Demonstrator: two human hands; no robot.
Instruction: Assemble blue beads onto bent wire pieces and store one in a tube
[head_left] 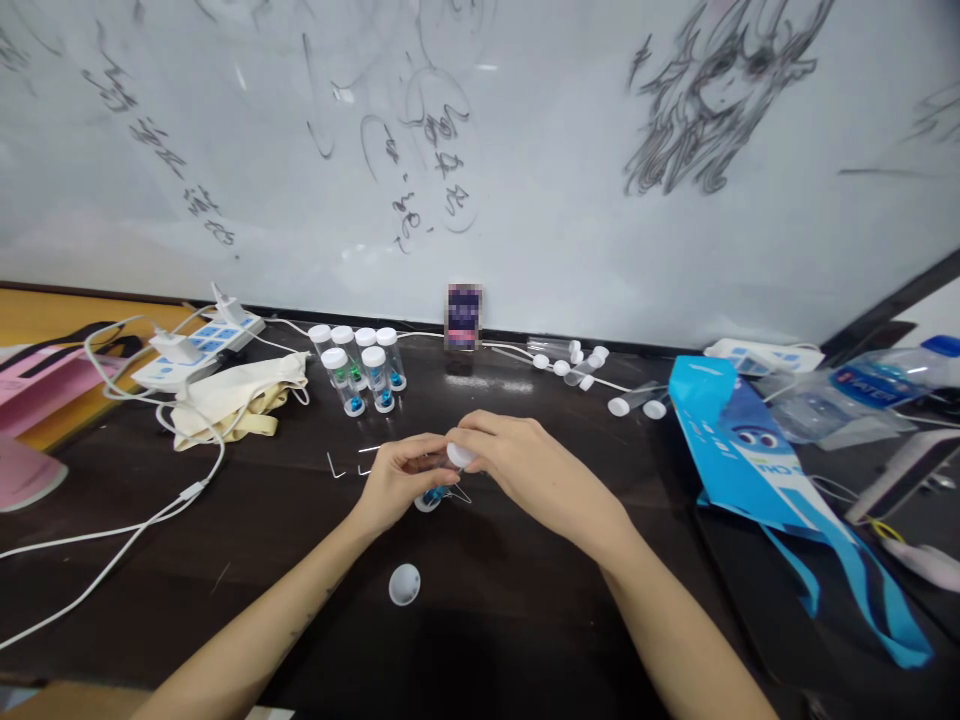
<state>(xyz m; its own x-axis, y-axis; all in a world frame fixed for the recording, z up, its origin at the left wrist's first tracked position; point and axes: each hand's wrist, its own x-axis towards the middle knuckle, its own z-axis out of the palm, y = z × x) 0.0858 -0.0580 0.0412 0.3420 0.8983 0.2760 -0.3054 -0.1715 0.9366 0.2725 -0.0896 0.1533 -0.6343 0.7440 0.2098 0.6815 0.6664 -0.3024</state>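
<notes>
Work on a clear, round plastic tube (pixel 429 498) w/ shiny blue bits in its low end is prob. at the cap step. L hand (pixel 409 473) has thumb + fingers bent in close, holding the tube. R hand (pixel 517 465) has its fingers bunched small on a white, round plastic cap (pixel 459 455) by the tube's top; can't tell if it's going on or off. Next move calls for a steady L hand + a soft, straight push or twist, I think. Tube's mid-table, tipped a bit, mostly hid by fingers; can't tell if it touches the dark, shiny table (pixel 525 610).
</notes>
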